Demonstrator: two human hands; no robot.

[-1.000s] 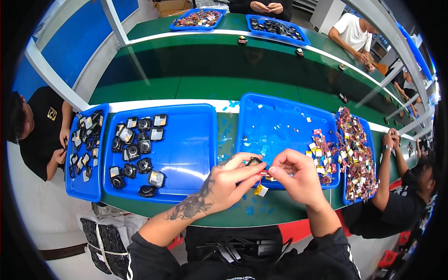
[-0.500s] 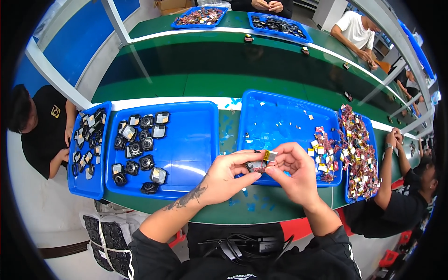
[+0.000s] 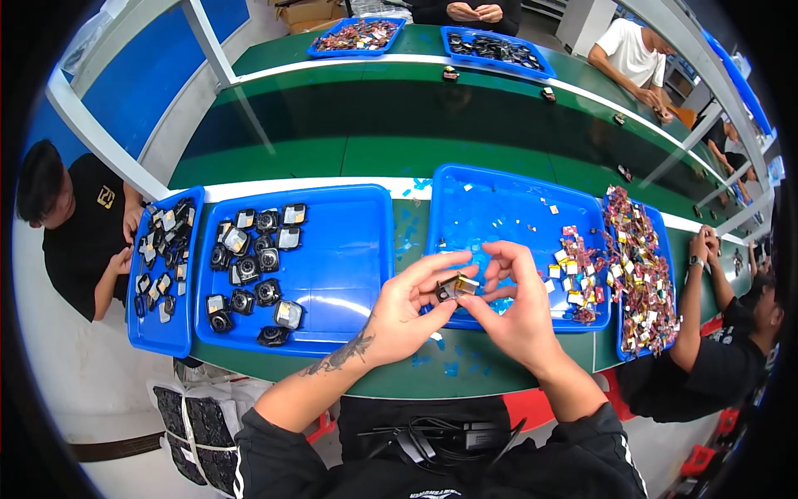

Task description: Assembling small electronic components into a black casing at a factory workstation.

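Above the front edge of the right-hand blue tray, both my hands are at a small black electronic housing with a silver, yellow-edged battery lying over it. My left hand is closed on the housing's left side, thumb below and fingers behind. My right hand has its thumb and a bent finger at the right edge of the piece, while its index finger is raised and apart. The fingers partly hide the housing, and its wires cannot be made out.
Black camera-like units lie in a blue tray on the left, beside a narrower tray of similar parts. Wired batteries fill a tray at right. Blue film scraps dot the green table. Co-workers sit on both sides.
The battery was held up beside the housing between my right fingers; now it lies over the housing. My right index finger has lifted away, and the view has shifted slightly.
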